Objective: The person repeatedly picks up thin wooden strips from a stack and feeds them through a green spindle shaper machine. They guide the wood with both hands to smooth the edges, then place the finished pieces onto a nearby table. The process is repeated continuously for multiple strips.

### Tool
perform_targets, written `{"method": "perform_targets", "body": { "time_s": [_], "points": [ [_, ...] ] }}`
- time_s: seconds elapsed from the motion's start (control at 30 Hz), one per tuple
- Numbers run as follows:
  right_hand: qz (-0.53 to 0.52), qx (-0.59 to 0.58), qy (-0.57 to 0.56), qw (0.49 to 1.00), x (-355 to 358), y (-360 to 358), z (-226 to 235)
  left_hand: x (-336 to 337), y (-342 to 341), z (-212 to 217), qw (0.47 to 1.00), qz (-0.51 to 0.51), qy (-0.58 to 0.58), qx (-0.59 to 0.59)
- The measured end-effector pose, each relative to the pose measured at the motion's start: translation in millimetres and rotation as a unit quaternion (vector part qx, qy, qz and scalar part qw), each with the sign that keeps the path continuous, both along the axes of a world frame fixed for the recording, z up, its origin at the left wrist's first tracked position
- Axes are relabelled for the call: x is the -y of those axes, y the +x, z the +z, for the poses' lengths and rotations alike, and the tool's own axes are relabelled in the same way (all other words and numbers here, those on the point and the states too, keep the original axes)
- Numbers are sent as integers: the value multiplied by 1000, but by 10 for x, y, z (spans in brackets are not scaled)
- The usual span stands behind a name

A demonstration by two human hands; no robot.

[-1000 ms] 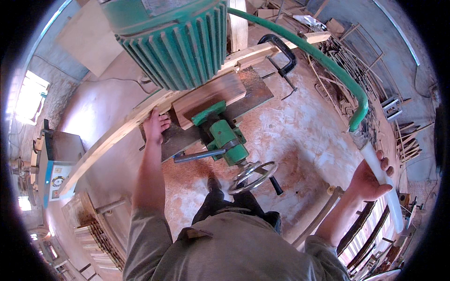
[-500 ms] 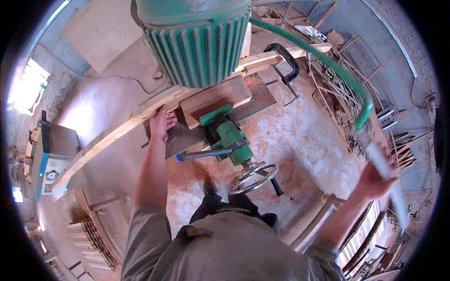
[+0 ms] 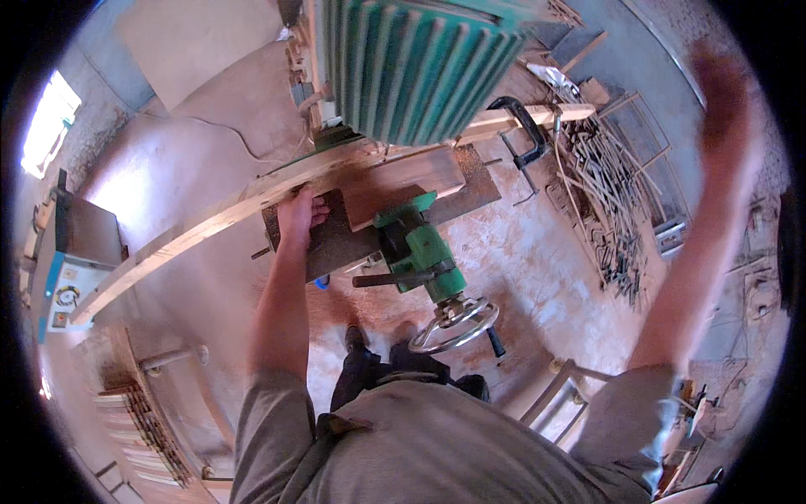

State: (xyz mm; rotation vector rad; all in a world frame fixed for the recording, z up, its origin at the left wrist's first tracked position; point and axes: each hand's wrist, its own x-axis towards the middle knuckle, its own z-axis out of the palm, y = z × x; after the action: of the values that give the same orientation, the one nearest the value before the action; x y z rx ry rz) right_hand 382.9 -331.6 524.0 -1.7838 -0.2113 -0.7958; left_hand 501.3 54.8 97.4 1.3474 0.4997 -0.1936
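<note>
The left hand [image 3: 297, 215], fingers loosely bent, touches the wooden beam [image 3: 197, 216], its grip unclear, while the blurred right hand [image 3: 722, 88] is raised, its hold indiscernible; the wood block [image 3: 420, 181] already sits between beam and green handwheel clamp [image 3: 431, 250], what remains undone is hidden, and labels on the control box [image 3: 92, 242] are unreadable.

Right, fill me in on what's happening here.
A person's left hand is at the long pale beam, beside a reddish wooden block that a green clamp bears against, near a ribbed green motor. The right hand is raised, well away and blurred; whether it holds anything is unclear.
</note>
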Motion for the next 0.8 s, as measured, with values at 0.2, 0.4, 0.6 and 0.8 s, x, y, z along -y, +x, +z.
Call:
{"method": "perform_targets", "body": {
  "time_s": [0.2,0.4,0.6,0.8],
  "points": [
    [346,-372,-352,786,-1983,-136,-2685,88,-38,88,998,-37,-15,47],
    [330,-374,136,856,-1327,53,-2559,-214,62,-35,1000,0,19,-6],
    [-96,-464,-37,880,316,-7,-3945,-47,44,26,997,-11,-53,-57],
    [-149,-374,50,914,538,-535,-3732,-687,-68,-67,993,31,-95,-68]
  ]
}}
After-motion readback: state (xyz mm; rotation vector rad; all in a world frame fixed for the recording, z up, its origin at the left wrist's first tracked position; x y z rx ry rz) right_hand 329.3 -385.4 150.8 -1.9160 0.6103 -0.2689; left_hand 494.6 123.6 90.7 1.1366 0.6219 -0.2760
